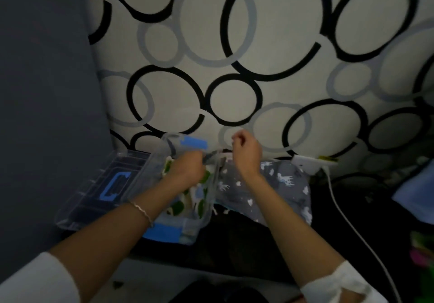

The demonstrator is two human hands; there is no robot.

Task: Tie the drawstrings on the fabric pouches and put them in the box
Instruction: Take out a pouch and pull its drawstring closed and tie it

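A clear plastic box [150, 166] with blue clips stands open at centre left, and a white pouch with green and blue prints [187, 199] lies inside it. A grey pouch with white animal prints [277, 185] lies just right of the box. My left hand [187, 167] hovers over the box's far end, fingers curled round a thin drawstring. My right hand [246, 152] is raised above the grey pouch's top edge, pinching the other end of the string. The string itself is blurred and barely visible.
The box's clear lid [98, 185] lies open to the left. A white charger and cable [328, 175] run down the right side. Blue cloth [415, 189] sits at far right. A circle-patterned fabric [258, 67] fills the background.
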